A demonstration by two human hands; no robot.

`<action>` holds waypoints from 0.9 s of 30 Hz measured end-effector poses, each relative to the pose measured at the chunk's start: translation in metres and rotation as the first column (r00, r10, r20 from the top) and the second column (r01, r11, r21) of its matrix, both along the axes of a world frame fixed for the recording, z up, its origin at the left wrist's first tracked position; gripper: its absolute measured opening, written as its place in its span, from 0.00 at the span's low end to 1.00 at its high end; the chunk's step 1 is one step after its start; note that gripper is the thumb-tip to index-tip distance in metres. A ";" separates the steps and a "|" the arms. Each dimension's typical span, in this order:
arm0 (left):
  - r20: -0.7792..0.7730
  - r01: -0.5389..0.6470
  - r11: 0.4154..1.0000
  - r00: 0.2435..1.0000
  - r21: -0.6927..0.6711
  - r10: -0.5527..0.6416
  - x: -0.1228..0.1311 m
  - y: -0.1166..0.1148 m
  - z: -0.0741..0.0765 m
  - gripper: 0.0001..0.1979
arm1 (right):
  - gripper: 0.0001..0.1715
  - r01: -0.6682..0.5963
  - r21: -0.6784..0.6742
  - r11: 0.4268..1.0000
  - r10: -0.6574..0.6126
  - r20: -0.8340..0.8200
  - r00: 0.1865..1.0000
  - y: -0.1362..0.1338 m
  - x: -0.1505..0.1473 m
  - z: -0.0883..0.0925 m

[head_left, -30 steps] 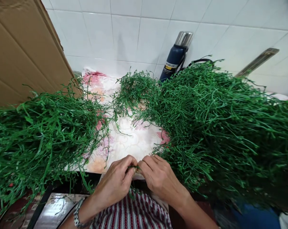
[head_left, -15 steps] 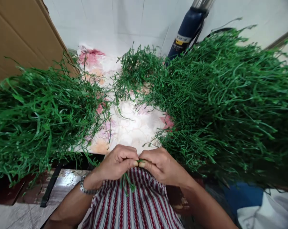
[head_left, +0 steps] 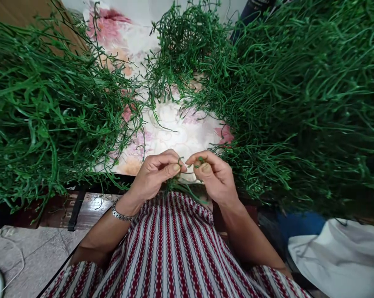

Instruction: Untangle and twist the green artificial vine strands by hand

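Observation:
My left hand (head_left: 156, 174) and my right hand (head_left: 214, 176) are close together above my lap, both pinched on a thin green plastic sprig (head_left: 187, 188) that hangs between them. The sprig's strands trail down over my red-and-white striped garment (head_left: 171, 252). A large heap of green plastic strands (head_left: 298, 95) lies to the right of my right hand. A second heap of green strands (head_left: 41, 111) lies to the left. Between the heaps shows a floral cloth (head_left: 174, 132) on the table. A metal bracelet (head_left: 120, 214) sits on my left wrist.
A white cloth or bag (head_left: 332, 252) lies at the lower right, beside something blue (head_left: 294, 223). A grey stone floor (head_left: 28, 256) with a thin cord shows at the lower left. Brown cardboard (head_left: 7, 10) stands at the upper left.
The view has tilted down, so the flask and tiled wall have left the frame and more of my lap shows. My two hands stay pinched on the sprig and have drawn slightly apart.

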State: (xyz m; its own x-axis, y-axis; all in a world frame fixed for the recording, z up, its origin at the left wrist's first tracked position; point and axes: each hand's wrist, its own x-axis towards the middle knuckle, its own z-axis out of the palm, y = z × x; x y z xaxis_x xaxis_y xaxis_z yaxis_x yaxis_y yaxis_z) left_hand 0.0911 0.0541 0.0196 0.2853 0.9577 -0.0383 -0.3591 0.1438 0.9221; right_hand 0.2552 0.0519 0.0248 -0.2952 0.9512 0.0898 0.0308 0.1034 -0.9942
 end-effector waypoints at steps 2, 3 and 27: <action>-0.038 -0.087 0.996 0.995 0.022 0.088 0.001 0.002 -0.003 0.05 | 0.18 0.009 0.067 0.998 -0.019 0.141 0.990 0.002 -0.003 0.000; -0.063 -0.114 0.993 0.991 0.025 0.115 0.002 0.002 -0.004 0.05 | 0.18 -0.001 0.097 0.995 -0.020 0.209 0.978 0.002 -0.005 -0.001; 0.017 -0.303 0.942 0.953 0.143 0.304 0.006 -0.003 -0.010 0.02 | 0.08 -0.083 0.196 0.977 0.016 0.322 0.947 -0.005 -0.017 -0.016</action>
